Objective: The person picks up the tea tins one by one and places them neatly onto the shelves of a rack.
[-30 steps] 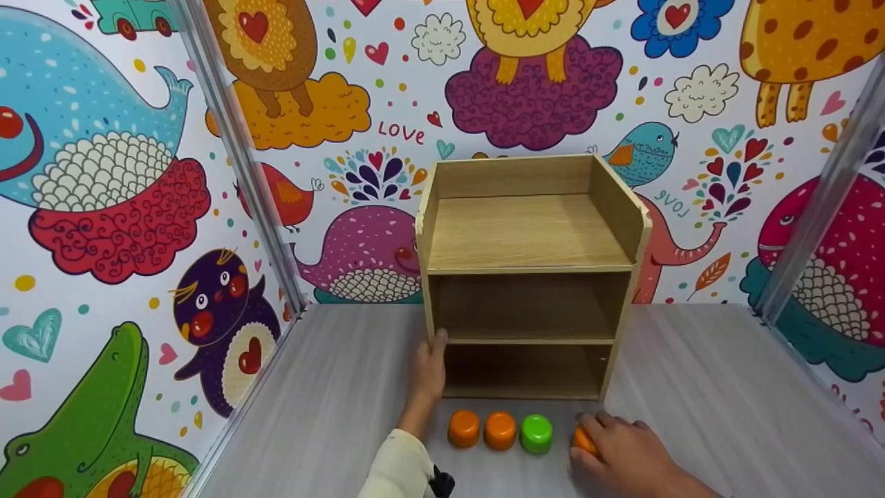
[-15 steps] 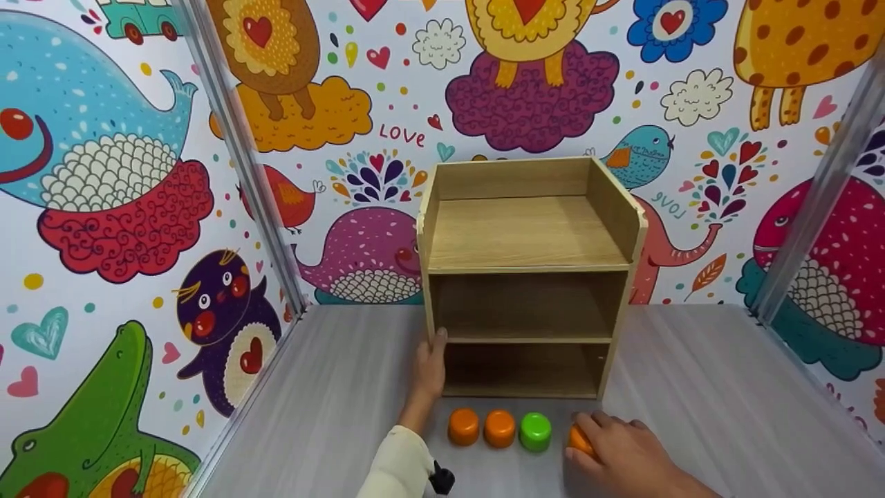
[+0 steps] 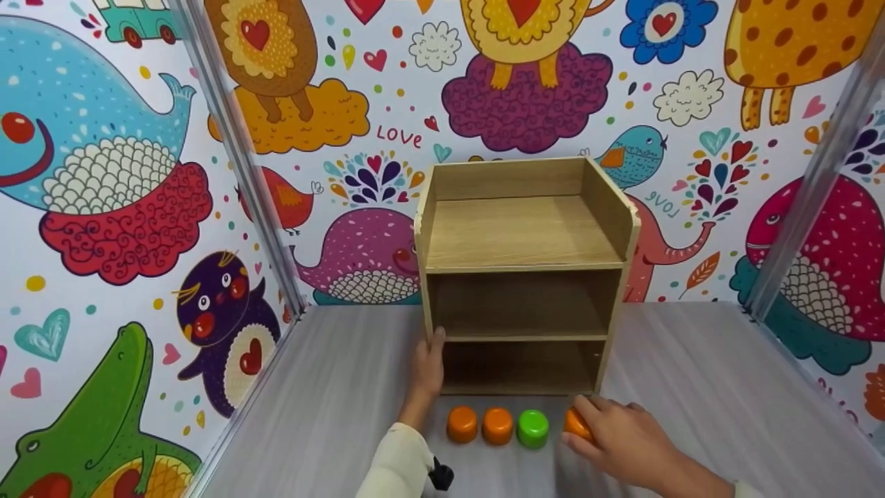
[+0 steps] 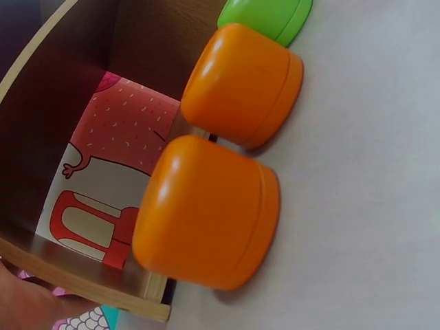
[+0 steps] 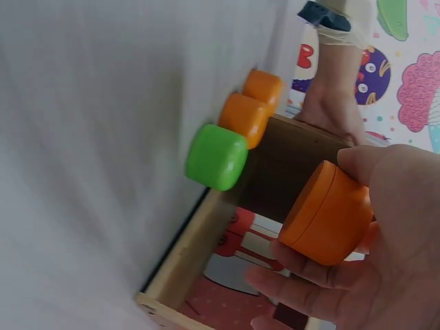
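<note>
My right hand [image 3: 626, 436] grips a small rounded orange jar [image 5: 330, 214] with a seam near its rim, held between thumb and fingers. In the right wrist view this jar is tilted and off the table, right of the others. A green jar [image 3: 533, 428] and two orange jars, the middle one [image 3: 498, 425] and the left one [image 3: 462, 424], stand in a row before a wooden shelf unit [image 3: 525, 268]. At the shelf's lower left side, my left hand [image 3: 429, 370] holds the side panel, thumb along the front edge. Its other fingers are mostly hidden.
The shelf has two open compartments and a walled top. It stands on a grey table [image 3: 332, 401] near the back wall [image 3: 387, 69], which is printed with cartoon animals. A metal post [image 3: 235, 138] marks the left corner.
My right hand has risen a little with the orange jar, lifting it off the table. The left hand keeps its place on the shelf, and the standing jars have not moved.
</note>
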{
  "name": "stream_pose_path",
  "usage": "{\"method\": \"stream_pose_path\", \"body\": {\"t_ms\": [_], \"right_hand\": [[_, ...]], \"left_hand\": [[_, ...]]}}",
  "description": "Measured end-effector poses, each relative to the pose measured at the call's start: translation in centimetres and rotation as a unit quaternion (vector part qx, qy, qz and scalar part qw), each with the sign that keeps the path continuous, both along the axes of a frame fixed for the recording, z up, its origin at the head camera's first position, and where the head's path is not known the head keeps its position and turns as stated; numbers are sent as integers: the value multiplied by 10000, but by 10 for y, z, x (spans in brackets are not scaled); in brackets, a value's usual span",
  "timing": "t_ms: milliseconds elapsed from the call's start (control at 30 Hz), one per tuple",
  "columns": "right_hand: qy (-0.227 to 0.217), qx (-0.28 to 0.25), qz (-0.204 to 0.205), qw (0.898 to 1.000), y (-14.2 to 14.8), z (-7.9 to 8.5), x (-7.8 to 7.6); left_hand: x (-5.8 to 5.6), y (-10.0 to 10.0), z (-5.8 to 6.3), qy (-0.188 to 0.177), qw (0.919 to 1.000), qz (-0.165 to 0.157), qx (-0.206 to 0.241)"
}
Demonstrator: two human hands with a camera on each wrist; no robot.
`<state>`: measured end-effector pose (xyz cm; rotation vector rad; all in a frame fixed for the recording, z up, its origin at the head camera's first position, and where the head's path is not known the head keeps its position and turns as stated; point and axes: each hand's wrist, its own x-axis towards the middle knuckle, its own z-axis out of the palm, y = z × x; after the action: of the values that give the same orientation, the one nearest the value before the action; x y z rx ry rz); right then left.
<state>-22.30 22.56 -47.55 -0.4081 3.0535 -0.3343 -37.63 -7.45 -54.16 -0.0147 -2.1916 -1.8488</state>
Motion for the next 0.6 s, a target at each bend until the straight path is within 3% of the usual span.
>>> {"method": "stream_pose_path", "body": {"t_ms": [300,600], "right_hand": [[772,2,446,9960,-6,33,12],[866,-152,630,9941,-13,67,17]], "left_hand": [[2,1,-4,57,9996,-101,261],[0,1,0,7,9995,-21,316]]}}
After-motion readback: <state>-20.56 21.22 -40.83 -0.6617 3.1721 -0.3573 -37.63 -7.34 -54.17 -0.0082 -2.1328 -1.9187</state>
